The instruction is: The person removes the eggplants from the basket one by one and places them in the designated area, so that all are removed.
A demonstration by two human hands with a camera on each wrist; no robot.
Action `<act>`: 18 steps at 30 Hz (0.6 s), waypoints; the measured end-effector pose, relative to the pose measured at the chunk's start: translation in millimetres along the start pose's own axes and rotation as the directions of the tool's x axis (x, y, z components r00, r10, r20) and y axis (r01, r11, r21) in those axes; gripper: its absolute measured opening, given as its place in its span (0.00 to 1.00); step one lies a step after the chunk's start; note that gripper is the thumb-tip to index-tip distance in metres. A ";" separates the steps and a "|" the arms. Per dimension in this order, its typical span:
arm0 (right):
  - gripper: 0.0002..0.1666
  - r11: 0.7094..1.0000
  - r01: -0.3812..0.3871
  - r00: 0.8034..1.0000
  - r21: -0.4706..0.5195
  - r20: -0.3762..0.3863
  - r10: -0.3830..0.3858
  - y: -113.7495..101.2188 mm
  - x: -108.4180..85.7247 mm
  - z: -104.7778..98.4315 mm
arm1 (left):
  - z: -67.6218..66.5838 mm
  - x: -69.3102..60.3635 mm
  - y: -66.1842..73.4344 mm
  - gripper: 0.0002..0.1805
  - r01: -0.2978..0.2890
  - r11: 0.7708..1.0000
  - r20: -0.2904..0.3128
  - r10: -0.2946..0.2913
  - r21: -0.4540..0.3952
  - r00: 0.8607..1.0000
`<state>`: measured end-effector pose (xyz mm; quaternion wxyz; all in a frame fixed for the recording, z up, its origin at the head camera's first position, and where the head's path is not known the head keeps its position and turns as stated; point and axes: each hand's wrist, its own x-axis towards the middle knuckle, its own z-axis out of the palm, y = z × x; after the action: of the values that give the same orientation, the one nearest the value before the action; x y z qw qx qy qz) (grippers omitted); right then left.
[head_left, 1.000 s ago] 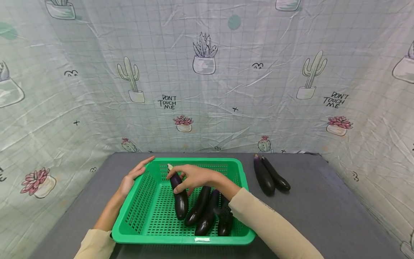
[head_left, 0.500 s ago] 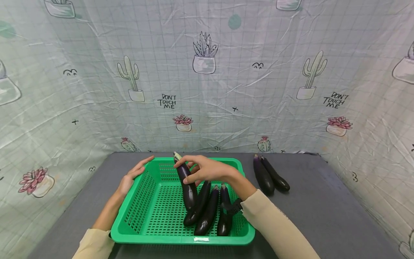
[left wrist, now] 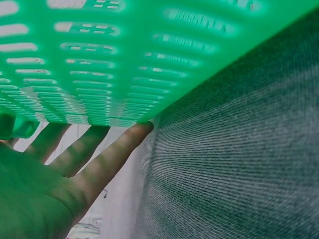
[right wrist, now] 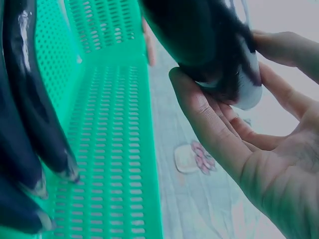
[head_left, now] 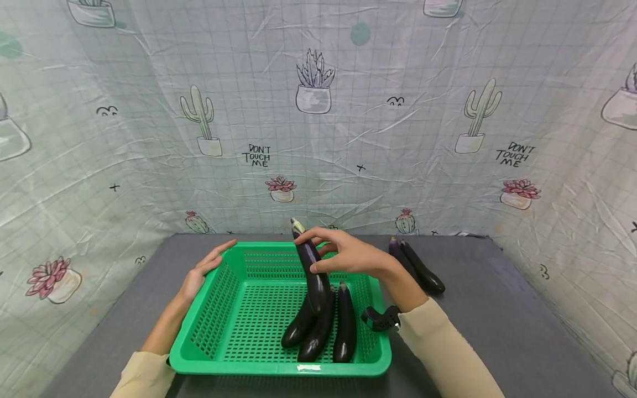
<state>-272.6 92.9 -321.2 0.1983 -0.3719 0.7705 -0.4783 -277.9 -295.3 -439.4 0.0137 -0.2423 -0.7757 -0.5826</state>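
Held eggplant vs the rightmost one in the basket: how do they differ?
Support: the right hand grips the held eggplant; the rightmost eggplant lies in the basket, no hand on it.
Pose: the held eggplant tilts, stem end up; the rightmost eggplant lies down.
Visibility, head view: the hand partly covers the held eggplant; the rightmost eggplant shows whole.
Shared: dark, glossy skin.

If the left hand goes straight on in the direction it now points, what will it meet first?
Probably the patterned sheet behind the grey table: the left hand points past the far left corner of the green basket. Depth is hard to judge.
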 end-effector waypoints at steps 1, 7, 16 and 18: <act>0.31 1.000 0.011 1.000 -0.004 -0.011 -0.011 0.6 -3.4 -2.3 | -0.2 -0.5 -0.2 0.29 0.002 1.000 0.001 -0.002 -0.003 1.000; 0.32 0.999 0.043 0.994 0.000 -0.097 -0.043 6.5 -28.8 -14.4 | -0.3 -0.6 -1.5 0.30 0.010 0.997 0.022 -0.009 -0.077 1.000; 0.30 0.994 0.106 0.974 0.001 -0.201 -0.103 19.0 -63.3 -33.2 | 0.0 0.6 -2.9 0.30 0.006 0.998 0.019 -0.004 -0.064 1.000; 0.29 0.996 0.089 0.969 -0.007 -0.229 -0.088 22.9 -70.6 -36.5 | -0.2 0.6 -3.0 0.30 0.009 0.997 0.026 -0.007 -0.080 1.000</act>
<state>-260.0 174.4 -328.0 0.0872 -0.3476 0.7700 -0.5279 -279.7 -295.9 -441.9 -0.0082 -0.2471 -0.7528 -0.6101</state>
